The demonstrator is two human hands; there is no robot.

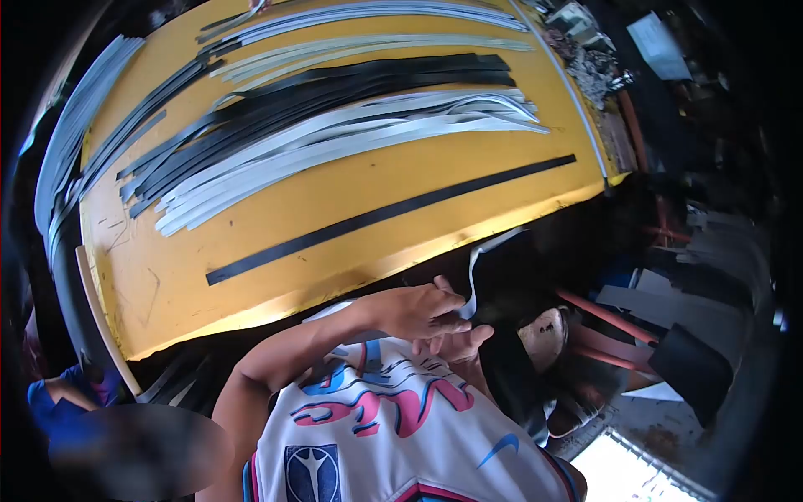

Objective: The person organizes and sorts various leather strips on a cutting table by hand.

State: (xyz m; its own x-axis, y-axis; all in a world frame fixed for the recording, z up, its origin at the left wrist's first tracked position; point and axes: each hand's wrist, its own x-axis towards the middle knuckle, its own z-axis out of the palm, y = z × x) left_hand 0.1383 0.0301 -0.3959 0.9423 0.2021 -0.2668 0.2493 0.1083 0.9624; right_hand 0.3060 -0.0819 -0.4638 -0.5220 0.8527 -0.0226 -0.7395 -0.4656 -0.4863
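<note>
My left hand (418, 311) is in front of my chest, just off the table's near edge, its loosely bent fingers apart and nothing visible in them. Partly under it, my right hand (462, 347) is turned palm up with fingers spread, touching or nearly touching the left; I see nothing held there. A pale strip (473, 280) hangs close beyond my left fingertips. On the yellow table (335, 293), one long black strip (393, 213) lies alone along the near side. Behind it are bundles of black strips (309, 100) and white strips (335, 138).
More grey strips (84, 125) hang over the table's left end. At lower left is another person's blue sleeve (58, 414); at the top edge, part of a hand (261, 5). Red-orange bars (606, 316) and a dark panel (694, 372) stand at right.
</note>
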